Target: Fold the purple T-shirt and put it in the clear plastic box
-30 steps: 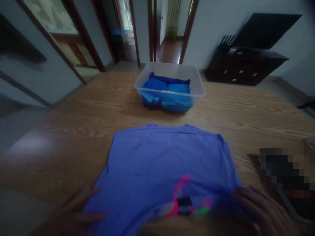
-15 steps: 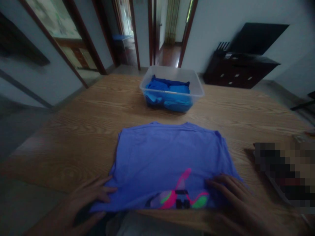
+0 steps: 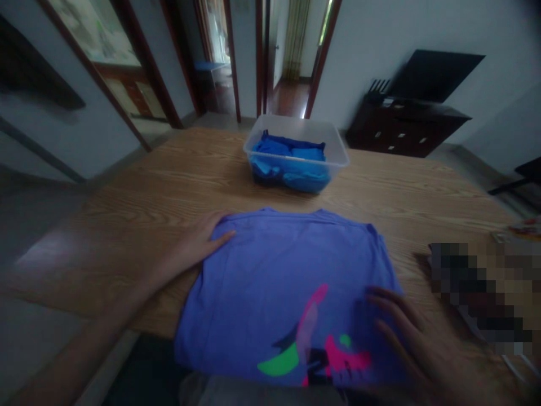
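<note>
A purple T-shirt (image 3: 279, 282) with a pink, green and black print lies flat on the wooden table (image 3: 147, 192), its lower edge hanging over the near side. My left hand (image 3: 198, 242) rests flat on the shirt's upper left corner, fingers apart. My right hand (image 3: 412, 338) lies flat on the shirt's lower right part, fingers spread. Neither hand grips anything.
A clear plastic bin (image 3: 296, 152) with folded blue clothes stands at the table's far side. A blurred-out object (image 3: 482, 293) sits on the table at the right. A dark cabinet (image 3: 406, 132) with a screen stands by the wall. Doorways open behind the table.
My left hand has slid from the shirt's lower left corner up to its upper left corner. More of the print shows at the near edge. My right hand stayed at the lower right.
</note>
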Demonstrator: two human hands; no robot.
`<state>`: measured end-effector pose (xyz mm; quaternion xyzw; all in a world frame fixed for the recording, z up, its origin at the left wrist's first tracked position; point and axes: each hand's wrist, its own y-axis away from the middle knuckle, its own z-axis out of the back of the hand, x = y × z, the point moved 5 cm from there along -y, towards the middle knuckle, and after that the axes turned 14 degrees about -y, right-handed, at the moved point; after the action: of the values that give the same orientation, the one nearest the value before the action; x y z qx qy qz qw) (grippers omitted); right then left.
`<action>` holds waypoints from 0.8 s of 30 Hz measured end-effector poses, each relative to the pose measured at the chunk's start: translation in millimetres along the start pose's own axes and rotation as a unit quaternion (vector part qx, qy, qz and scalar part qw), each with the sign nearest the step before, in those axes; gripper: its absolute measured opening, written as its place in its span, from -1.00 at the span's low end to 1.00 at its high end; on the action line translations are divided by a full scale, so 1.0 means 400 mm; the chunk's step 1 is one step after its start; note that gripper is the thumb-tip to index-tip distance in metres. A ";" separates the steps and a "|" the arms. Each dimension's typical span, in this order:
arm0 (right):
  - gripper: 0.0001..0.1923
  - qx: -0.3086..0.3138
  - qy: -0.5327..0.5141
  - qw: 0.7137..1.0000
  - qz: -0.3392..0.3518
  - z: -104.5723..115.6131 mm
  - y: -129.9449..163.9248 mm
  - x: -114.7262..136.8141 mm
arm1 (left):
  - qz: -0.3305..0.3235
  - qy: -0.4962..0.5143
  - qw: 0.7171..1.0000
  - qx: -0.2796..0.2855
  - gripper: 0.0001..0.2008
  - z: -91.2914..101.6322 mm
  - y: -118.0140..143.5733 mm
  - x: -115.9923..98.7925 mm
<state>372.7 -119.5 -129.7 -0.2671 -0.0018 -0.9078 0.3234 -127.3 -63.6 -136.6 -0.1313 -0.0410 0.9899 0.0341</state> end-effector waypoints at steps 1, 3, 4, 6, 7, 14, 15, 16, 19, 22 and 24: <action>-0.49 -0.010 0.029 1.000 0.001 -0.007 -0.023 -0.015 | -0.003 -0.012 1.000 0.008 -0.36 -0.006 -0.034 0.003; -0.43 -0.012 0.084 0.996 0.003 -0.026 -0.075 -0.055 | 0.003 -0.021 0.999 0.026 -0.30 -0.012 -0.089 0.015; -0.41 -0.015 0.105 0.994 0.003 -0.034 -0.102 -0.079 | 0.003 -0.013 0.999 0.046 -0.29 -0.015 -0.110 0.020; -0.38 0.004 0.126 0.992 0.000 -0.053 -0.150 -0.129 | -0.012 0.024 0.994 0.105 -0.31 -0.023 -0.134 0.027; -0.37 0.019 0.131 0.991 -0.008 -0.062 -0.170 -0.153 | -0.027 0.042 0.989 0.138 -0.33 -0.028 -0.139 0.028; -0.22 0.021 0.170 0.983 -0.069 -0.100 -0.256 -0.225 | -0.078 -0.019 0.992 0.101 -0.51 -0.007 -0.190 0.041; -0.21 0.015 0.175 0.982 -0.070 -0.104 -0.267 -0.226 | -0.078 -0.037 0.993 0.076 -0.54 0.002 -0.209 0.041; -0.21 0.008 0.179 0.981 -0.070 -0.107 -0.277 -0.228 | -0.080 -0.053 0.994 0.060 -0.56 0.008 -0.229 0.040; -0.21 -0.012 0.184 0.979 -0.087 -0.104 -0.302 -0.242 | -0.086 -0.089 0.991 0.056 -0.63 0.011 -0.274 0.032; -0.25 -0.041 0.190 0.974 -0.117 -0.072 -0.328 -0.263 | -0.075 -0.138 0.987 0.023 -0.63 0.006 -0.278 0.020; -0.27 -0.043 0.199 0.971 -0.127 -0.041 -0.356 -0.275 | -0.069 -0.150 0.986 -0.016 -0.57 0.002 -0.258 0.004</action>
<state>352.5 54.7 -173.3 -0.0926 0.0680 -0.9755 0.1878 -123.3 39.2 -127.1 0.0212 -0.0705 0.9928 0.0942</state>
